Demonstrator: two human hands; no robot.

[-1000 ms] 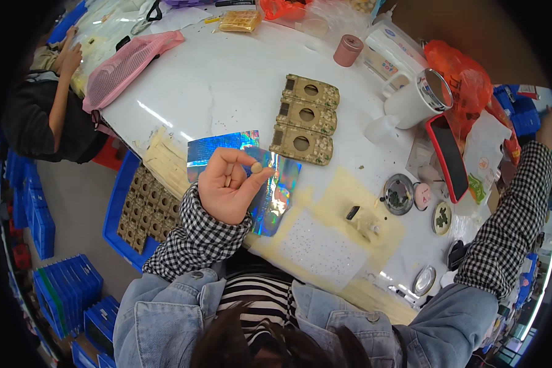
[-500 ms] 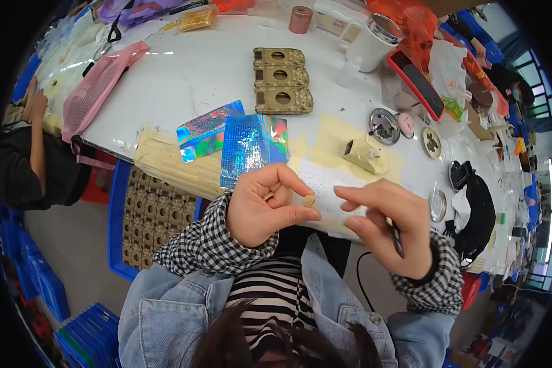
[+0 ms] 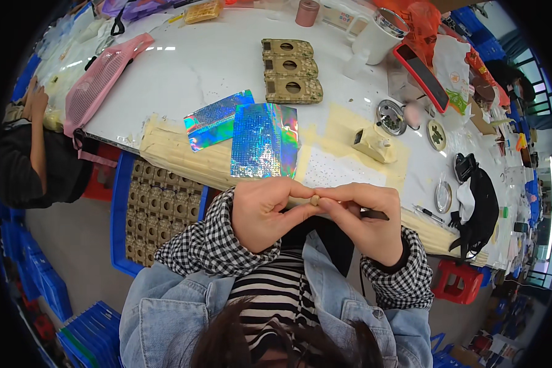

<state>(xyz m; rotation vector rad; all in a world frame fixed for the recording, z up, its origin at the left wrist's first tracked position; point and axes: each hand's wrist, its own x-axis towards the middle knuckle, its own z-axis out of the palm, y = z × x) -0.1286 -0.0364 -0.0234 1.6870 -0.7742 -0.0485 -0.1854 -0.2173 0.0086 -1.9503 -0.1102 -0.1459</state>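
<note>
Between the thumb and forefinger of my left hand [image 3: 257, 211] is a small rounded beige piece [image 3: 314, 200]. My right hand [image 3: 371, 224] meets it there, its thumb and forefinger pinched against the piece's other side. A thin dark tool [image 3: 375, 214], perhaps a pen or tweezers, is tucked in the fingers of my right hand; most of it is covered. Both hands are held over the near table edge. Just beyond them lie shiny holographic sheets [image 3: 264, 141] and a white sheet with tiny dots [image 3: 337, 168].
Three camouflage-patterned cases [image 3: 292, 72] stand in a row farther back. A tan block [image 3: 373, 144], a round metal dish [image 3: 391, 118] and a red-edged phone [image 3: 421, 76] lie to the right. A blue crate [image 3: 120, 211] of similar cases is at lower left. Another person's arm [image 3: 38, 122] shows at far left.
My right hand has moved left and its fingertips have closed onto the beige piece, which my left hand still holds. The whole view has shifted slightly.
</note>
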